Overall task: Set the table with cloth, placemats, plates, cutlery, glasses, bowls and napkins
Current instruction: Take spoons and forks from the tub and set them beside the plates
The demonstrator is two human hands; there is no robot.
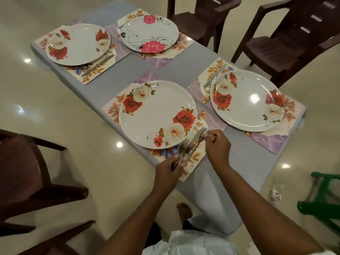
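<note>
The left hand (168,172) gripped forks (184,148), tines pointing away. The right hand (218,144) pinched one fork (201,136) by its tines beside the plate (156,115).

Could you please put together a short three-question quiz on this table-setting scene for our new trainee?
1. True or false: the plate with pink flowers sits at the far side of the table.
2. Multiple choice: the left hand grips a) a bundle of forks, b) a glass, c) a napkin.
3. Fill in: the right hand pinches one fork by its ____ end, beside the nearest rose plate.

Key:
1. True.
2. a.
3. Tine end; the fingers meet at the prongs, above the placemat.
</note>
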